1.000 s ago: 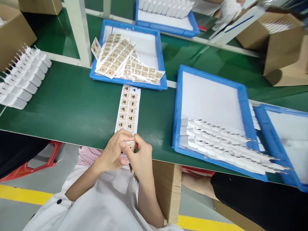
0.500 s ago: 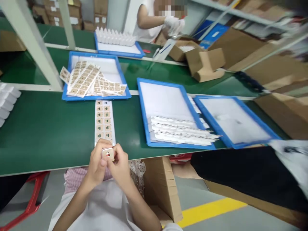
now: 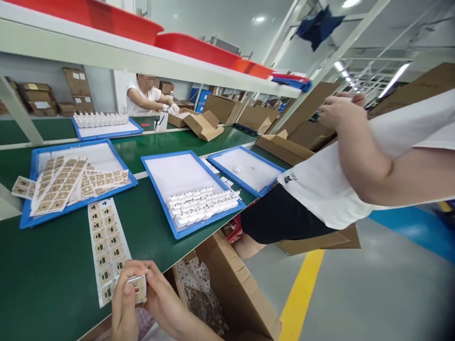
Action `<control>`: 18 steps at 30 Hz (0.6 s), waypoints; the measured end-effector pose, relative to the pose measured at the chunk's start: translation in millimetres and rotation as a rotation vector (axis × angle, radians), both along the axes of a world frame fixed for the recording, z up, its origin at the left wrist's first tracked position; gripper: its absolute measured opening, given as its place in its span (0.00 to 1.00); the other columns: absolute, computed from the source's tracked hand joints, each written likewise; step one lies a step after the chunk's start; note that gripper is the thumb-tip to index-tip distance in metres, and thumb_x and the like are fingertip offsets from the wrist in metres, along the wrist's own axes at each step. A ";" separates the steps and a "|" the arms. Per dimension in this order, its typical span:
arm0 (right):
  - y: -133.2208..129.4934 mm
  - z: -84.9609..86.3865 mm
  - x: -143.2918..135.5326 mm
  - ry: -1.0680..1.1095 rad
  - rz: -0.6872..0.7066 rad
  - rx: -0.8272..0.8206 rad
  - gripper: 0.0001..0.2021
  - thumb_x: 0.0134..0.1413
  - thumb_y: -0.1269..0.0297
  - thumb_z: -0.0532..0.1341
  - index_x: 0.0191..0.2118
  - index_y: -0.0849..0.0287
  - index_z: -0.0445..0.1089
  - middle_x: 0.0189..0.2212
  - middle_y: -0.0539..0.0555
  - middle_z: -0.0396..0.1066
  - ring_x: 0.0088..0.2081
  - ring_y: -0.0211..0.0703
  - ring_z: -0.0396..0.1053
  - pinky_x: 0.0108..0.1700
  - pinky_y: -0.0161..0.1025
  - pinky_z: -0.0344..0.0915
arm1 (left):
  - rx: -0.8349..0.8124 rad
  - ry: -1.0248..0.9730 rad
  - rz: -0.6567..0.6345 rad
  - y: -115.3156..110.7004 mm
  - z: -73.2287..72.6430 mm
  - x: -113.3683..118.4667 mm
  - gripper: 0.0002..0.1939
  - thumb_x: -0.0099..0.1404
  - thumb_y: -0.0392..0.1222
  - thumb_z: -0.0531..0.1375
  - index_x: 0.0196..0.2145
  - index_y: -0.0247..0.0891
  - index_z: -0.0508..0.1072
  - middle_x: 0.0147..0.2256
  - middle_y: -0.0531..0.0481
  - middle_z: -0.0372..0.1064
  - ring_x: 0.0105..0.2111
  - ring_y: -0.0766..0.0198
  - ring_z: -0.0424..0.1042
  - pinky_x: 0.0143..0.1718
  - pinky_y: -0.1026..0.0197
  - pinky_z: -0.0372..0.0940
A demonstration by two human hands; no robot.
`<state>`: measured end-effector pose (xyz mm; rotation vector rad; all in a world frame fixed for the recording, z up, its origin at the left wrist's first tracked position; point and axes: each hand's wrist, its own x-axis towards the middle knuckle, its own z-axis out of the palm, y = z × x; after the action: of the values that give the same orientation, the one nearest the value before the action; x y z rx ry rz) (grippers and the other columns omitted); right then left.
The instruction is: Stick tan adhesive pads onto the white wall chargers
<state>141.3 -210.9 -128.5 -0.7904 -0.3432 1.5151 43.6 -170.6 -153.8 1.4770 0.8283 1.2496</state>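
Between both hands, over the table's front edge, is a small white USB charger [image 3: 140,288] with a beige face and a red-marked slot. My left hand [image 3: 123,300] is closed around its left side, the thumb near the face. The fingers of my right hand [image 3: 160,296] press on its right side and top. Just beyond the hands a sheet of beige stickers [image 3: 107,232] lies on the green table [image 3: 46,265]; its near end is partly behind my left hand. More sticker sheets [image 3: 59,182] lie piled in a blue-rimmed tray [image 3: 114,154] at the left.
Rows of white chargers [image 3: 199,208] lie in the middle blue-rimmed tray [image 3: 156,177]; another tray [image 3: 245,166] is beside it. A co-worker [image 3: 351,156] stands close on the right, another person [image 3: 142,99] works across the table. An open cardboard box [image 3: 238,284] stands below the edge.
My view has swung up and to the right, bringing the red bins overhead and the standing co-worker into sight. Both hands still hold the charger, which has turned slightly.
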 end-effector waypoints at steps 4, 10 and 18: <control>-8.4 6.1 19.2 0.027 -0.026 0.074 0.24 0.48 0.44 0.73 0.43 0.51 0.69 0.36 0.49 0.69 0.38 0.40 0.68 0.41 0.38 0.62 | 0.071 0.173 -0.041 -7.2 23.3 18.1 0.19 0.75 0.57 0.47 0.46 0.49 0.75 0.53 0.46 0.71 0.63 0.48 0.62 0.72 0.36 0.43; -1.5 31.6 60.4 -0.081 -0.114 0.135 0.24 0.43 0.55 0.78 0.41 0.50 0.65 0.36 0.46 0.68 0.33 0.35 0.67 0.37 0.34 0.61 | 0.084 0.259 -0.171 0.0 34.6 35.4 0.24 0.77 0.57 0.45 0.65 0.54 0.63 0.71 0.46 0.52 0.71 0.48 0.51 0.69 0.33 0.48; 14.3 79.5 116.5 -0.771 0.035 0.126 0.28 0.37 0.46 0.76 0.37 0.54 0.65 0.40 0.51 0.72 0.35 0.39 0.71 0.36 0.37 0.68 | -0.061 0.295 -0.363 14.6 34.2 20.3 0.27 0.75 0.58 0.49 0.69 0.59 0.58 0.73 0.50 0.48 0.72 0.47 0.53 0.70 0.38 0.56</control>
<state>257.8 -196.6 -49.1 -1.2521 -1.0137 1.1523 63.9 -156.1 -119.6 1.6964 0.7373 0.7435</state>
